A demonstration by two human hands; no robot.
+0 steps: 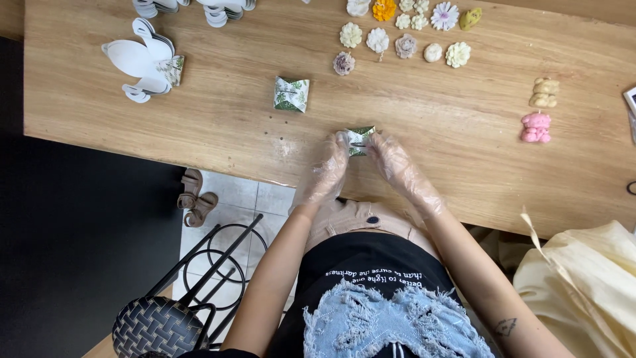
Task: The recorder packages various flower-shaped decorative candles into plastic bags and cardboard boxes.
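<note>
Both gloved hands, left hand [329, 166] and right hand [396, 162], pinch the small leaf-print folded paper box [360, 139] shut-fingered; looks light and crushable, so grip the edges.

Small box [360, 140] btwn both hands at table [232, 126] edge, 2nd box [291, 94] behind, flat cutouts [142, 66] far left, flowers [404, 26] behind right

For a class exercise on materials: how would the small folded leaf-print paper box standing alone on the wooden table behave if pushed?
The small folded leaf-print paper box probably slides easily, looking light and thin. Its pinched top suggests it may crush. It seems unlikely to roll on its flat base.
</note>
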